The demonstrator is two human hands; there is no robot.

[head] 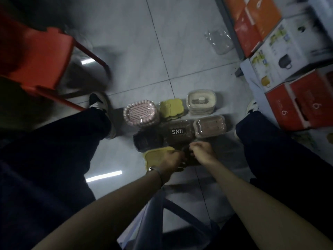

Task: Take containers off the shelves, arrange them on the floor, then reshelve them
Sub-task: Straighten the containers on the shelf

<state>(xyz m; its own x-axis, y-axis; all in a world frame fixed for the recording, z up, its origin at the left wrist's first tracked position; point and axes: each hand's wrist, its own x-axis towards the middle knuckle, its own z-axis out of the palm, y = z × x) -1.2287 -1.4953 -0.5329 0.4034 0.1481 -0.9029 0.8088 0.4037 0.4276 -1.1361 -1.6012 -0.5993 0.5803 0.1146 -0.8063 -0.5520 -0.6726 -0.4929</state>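
Note:
Several small wrapped containers sit in a cluster on the tiled floor [144, 65] between my feet: a pink ridged one [140, 115], a yellow-green one [171, 109], a cream one [201, 101], a tan one [210, 128], a dark brown labelled one [177, 132] and a black one [146, 139]. At the near edge, my left hand [171, 161] and my right hand [201, 153] both grip a dark container [189, 159] between them. A yellow container [155, 156] lies right beside my left hand, partly hidden by it.
A red plastic chair [36, 60] stands at the left. Boxed goods, red [302, 103], white [281, 56] and orange [255, 20], line the shelf at the right. A clear plastic wrapper [219, 40] lies on the floor. A blue stool [162, 213] is under me.

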